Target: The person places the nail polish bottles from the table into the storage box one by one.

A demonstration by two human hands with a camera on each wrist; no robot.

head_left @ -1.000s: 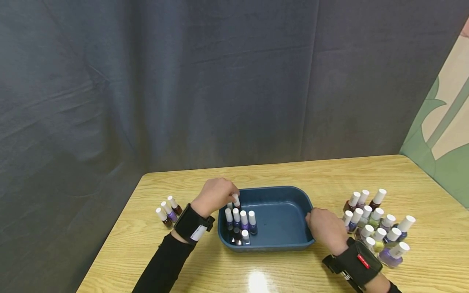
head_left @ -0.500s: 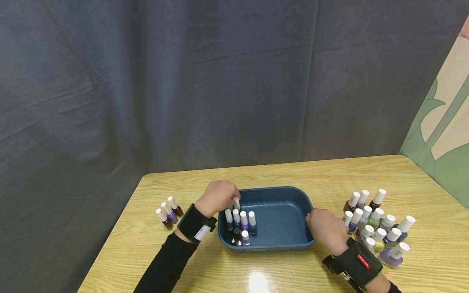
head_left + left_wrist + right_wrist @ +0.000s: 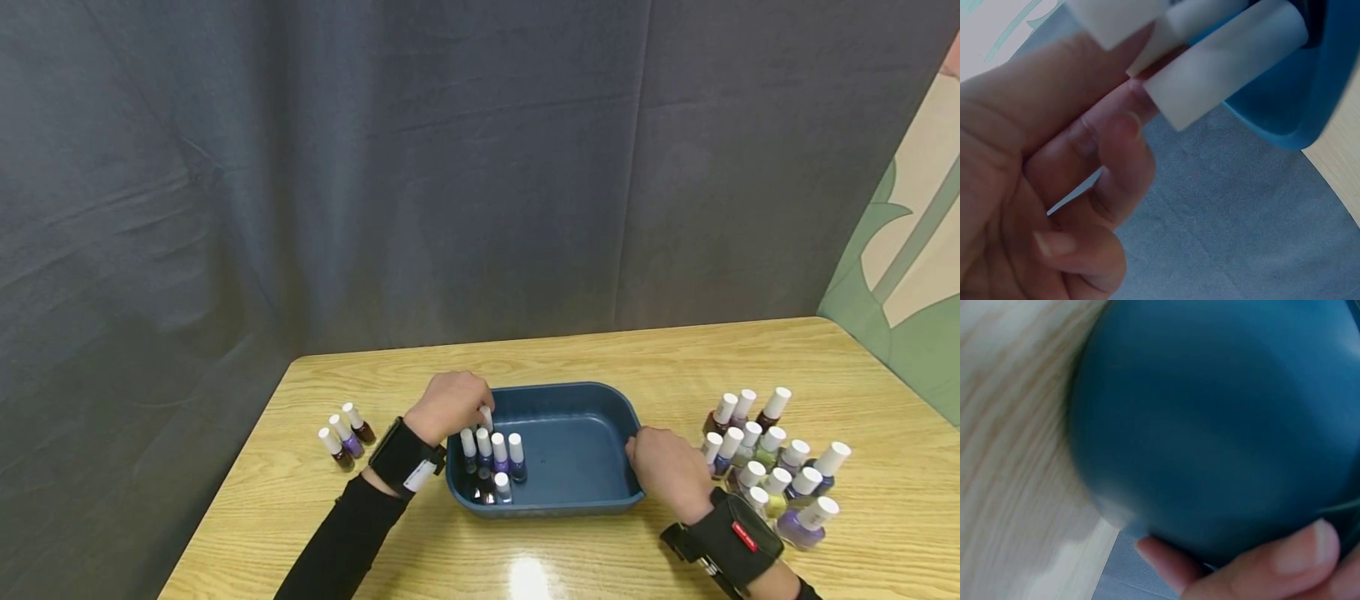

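Head view gives us the whole setting: a pale, wood-grained bench [image 3: 600,554] with rounded far corners and a bright patch of glare near its front. Behind it and to the left we see dark grey cloth [image 3: 465,167], and at the right a wall [image 3: 922,225] patterned with green leaf shapes on beige. A blue tray [image 3: 573,450] sits mid-bench, with white-capped bottles [image 3: 500,457] upright in its left end. Three loose bottles [image 3: 349,442] are on the bench to the tray's left, and a crowded cluster [image 3: 772,439] of them to its right, some purple, some dark red.

We see the left hand [image 3: 450,406] at the tray's far left corner, its grip narrow, pinching the corner bottle [image 3: 487,417] by its cap. The right hand [image 3: 667,467] grips the tray's right rim.

From the left wrist we get what the back of that hand covers from above: three white caps [image 3: 1229,62] close together beside the fingers, the two lowest fingers curled and clear of them. The thumb is hidden there. From the right wrist we see the tray's smooth outer wall and a thumb [image 3: 1291,556] at its rim, both unseen from the head.
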